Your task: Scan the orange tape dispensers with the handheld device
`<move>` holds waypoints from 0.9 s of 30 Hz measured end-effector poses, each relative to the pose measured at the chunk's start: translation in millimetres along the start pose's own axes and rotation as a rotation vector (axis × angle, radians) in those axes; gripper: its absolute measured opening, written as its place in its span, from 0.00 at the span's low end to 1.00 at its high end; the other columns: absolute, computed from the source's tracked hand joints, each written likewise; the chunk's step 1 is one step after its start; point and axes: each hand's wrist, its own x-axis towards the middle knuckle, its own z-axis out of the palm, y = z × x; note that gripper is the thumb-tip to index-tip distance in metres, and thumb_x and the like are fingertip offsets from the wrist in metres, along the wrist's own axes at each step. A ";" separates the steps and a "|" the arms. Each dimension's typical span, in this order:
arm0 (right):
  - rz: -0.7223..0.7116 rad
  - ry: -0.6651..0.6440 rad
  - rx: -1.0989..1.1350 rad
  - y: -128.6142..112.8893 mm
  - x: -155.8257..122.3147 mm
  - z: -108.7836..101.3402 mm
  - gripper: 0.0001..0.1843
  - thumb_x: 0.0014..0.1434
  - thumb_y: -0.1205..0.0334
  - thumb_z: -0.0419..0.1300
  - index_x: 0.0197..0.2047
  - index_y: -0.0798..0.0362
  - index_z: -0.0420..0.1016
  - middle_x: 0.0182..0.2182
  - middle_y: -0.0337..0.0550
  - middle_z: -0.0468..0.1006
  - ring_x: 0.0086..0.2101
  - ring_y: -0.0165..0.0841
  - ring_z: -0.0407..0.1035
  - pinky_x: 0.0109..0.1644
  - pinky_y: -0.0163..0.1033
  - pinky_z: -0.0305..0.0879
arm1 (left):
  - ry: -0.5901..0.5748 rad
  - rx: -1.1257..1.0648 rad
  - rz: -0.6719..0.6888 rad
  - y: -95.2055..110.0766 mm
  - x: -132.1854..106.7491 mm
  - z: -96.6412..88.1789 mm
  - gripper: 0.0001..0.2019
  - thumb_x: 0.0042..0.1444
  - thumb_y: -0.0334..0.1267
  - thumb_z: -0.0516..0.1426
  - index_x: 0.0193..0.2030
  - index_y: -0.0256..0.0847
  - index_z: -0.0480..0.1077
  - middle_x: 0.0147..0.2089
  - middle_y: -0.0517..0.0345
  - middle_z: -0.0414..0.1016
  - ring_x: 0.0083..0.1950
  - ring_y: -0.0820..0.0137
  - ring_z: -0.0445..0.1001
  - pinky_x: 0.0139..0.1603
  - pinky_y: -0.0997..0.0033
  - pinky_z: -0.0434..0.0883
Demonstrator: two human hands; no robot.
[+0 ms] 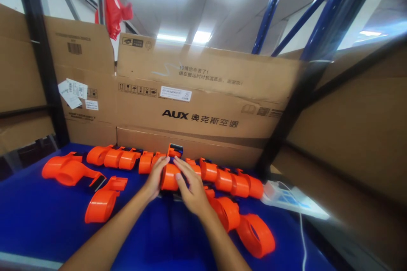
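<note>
Between my two hands is an orange tape dispenser (169, 177), near the middle of the blue table. My left hand (155, 179) presses along its left side, with the fingers together. My right hand (191, 186) curves round its right side, thumb against the orange face. Just behind it, the head of a tape dispenser (175, 150) with a dark edge sticks up; I cannot tell if it belongs to the held one. More orange dispensers stand in a row behind, such as a dispenser (128, 160) to the left and another dispenser (224, 180) to the right.
Loose dispensers lie nearer me, one dispenser (101, 205) at left and one dispenser (257, 235) at right. A large cardboard sheet (197, 106) walls the back of the blue table (38, 216). At right are a white power strip (292, 201) and dark-blue rack posts (286, 123).
</note>
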 end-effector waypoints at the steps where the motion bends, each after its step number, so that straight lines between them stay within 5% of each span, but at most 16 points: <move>1: 0.031 0.054 0.022 2.8 -1.5 0.4 0.20 0.69 0.54 0.51 0.61 0.47 0.70 0.60 0.49 0.72 0.60 0.41 0.64 0.66 0.53 0.59 | -0.001 -0.008 -0.021 1.0 -0.7 -2.1 0.16 0.51 0.49 0.63 0.40 0.39 0.71 0.37 0.54 0.79 0.39 0.63 0.79 0.40 0.66 0.74; 5: 0.271 0.297 0.153 22.0 -3.1 5.8 0.21 0.67 0.48 0.52 0.53 0.53 0.74 0.47 0.52 0.80 0.47 0.42 0.75 0.52 0.49 0.72 | -0.039 -0.016 -0.129 1.5 -5.1 -7.9 0.18 0.54 0.50 0.59 0.44 0.40 0.71 0.35 0.54 0.79 0.35 0.61 0.79 0.35 0.63 0.74; 9: 0.359 0.183 0.221 38.1 -1.6 10.6 0.20 0.62 0.44 0.56 0.42 0.53 0.77 0.33 0.45 0.80 0.34 0.40 0.75 0.37 0.43 0.74 | -0.036 0.109 -0.033 -4.7 -7.5 -7.9 0.18 0.52 0.52 0.62 0.42 0.40 0.72 0.35 0.54 0.78 0.35 0.63 0.77 0.34 0.66 0.72; 14: 0.367 0.132 0.245 41.2 -3.0 9.0 0.19 0.59 0.43 0.59 0.35 0.52 0.75 0.27 0.41 0.76 0.24 0.33 0.69 0.26 0.38 0.69 | -0.051 0.213 0.028 -10.3 -9.9 -7.7 0.19 0.50 0.55 0.63 0.38 0.40 0.72 0.32 0.60 0.74 0.33 0.68 0.73 0.34 0.71 0.68; 20: 0.333 0.155 0.101 45.2 -5.7 12.0 0.17 0.60 0.48 0.56 0.29 0.51 0.72 0.23 0.39 0.72 0.26 0.34 0.68 0.29 0.36 0.67 | -0.070 0.385 0.182 -9.6 -11.9 -7.5 0.20 0.52 0.56 0.62 0.38 0.40 0.72 0.36 0.59 0.74 0.38 0.67 0.71 0.42 0.70 0.67; 27: 0.326 0.159 0.067 42.9 -10.0 12.8 0.13 0.58 0.53 0.55 0.29 0.53 0.74 0.24 0.40 0.74 0.27 0.34 0.68 0.31 0.36 0.66 | -0.112 0.411 0.203 -9.7 -11.4 -9.0 0.18 0.55 0.54 0.60 0.32 0.39 0.69 0.30 0.62 0.67 0.33 0.71 0.65 0.37 0.72 0.63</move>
